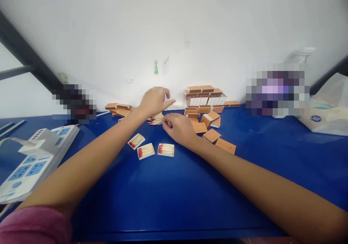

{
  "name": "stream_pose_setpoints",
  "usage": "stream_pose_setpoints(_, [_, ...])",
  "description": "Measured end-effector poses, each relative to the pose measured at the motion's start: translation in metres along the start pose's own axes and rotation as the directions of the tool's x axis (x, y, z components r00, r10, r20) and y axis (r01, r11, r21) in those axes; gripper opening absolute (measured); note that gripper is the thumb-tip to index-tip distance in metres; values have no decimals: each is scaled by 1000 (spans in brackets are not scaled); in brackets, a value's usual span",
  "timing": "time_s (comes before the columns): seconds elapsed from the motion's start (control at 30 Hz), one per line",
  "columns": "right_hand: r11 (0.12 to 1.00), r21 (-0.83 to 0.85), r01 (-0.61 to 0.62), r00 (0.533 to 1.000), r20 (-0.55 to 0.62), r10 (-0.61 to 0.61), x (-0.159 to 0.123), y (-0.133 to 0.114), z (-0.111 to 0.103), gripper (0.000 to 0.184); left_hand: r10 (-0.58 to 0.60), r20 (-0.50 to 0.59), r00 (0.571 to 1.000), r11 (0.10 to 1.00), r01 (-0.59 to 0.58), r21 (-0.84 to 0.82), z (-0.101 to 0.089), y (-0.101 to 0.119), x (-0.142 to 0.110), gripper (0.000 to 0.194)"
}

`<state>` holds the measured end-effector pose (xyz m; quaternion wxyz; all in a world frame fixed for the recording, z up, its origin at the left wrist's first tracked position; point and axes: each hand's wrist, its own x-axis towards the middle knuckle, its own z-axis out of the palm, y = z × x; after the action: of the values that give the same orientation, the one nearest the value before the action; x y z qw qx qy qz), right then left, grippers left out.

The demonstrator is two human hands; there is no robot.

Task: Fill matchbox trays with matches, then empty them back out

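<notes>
A loose pile of red-tipped matches (155, 119) lies on the blue table near the wall. My left hand (155, 101) hovers just above and behind it, thumb and fingers apart, holding nothing that shows. At the pile's right edge, my right hand (178, 127) has its fingers curled together; whatever they may grip is hidden. Nearer to me are three white matchbox trays filled with matches: a left tray (136, 141), a middle tray (146, 151) and a right tray (166, 150).
Orange matchboxes (212, 135) lie scattered right of my right hand, with a stack of matchboxes (203, 95) behind them by the wall. More matchboxes (119, 110) sit at left. A power strip (40, 160) occupies the left side; a tissue pack (326, 110) stands far right.
</notes>
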<state>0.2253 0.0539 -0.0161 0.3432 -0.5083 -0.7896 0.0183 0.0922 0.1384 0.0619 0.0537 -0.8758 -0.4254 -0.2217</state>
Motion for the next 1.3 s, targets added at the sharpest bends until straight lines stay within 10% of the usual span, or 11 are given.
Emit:
stream_pose_setpoints(0.17, [954, 280, -106, 962, 273, 27, 7, 1, -47, 22, 5, 81, 997, 958, 19, -286, -51, -14, -67, 29])
stream_pose_setpoints(0.33, [971, 213, -110, 727, 683, -68, -12, -16, -81, 59, 42, 60, 997, 944, -19, -330, -61, -14, -118, 29])
stream_pose_setpoints(0.83, [940, 316, -131, 891, 453, -28, 0, -2, -45, 33, 116, 95, 989, 896, -63, -441, -19, -23, -135, 35])
stream_pose_setpoints(1.3, [606, 712, -356, 921, 378, 96, 80, 18, -4, 45, -45, 237, 970, 814, 174, -554, -36, -78, -54, 52])
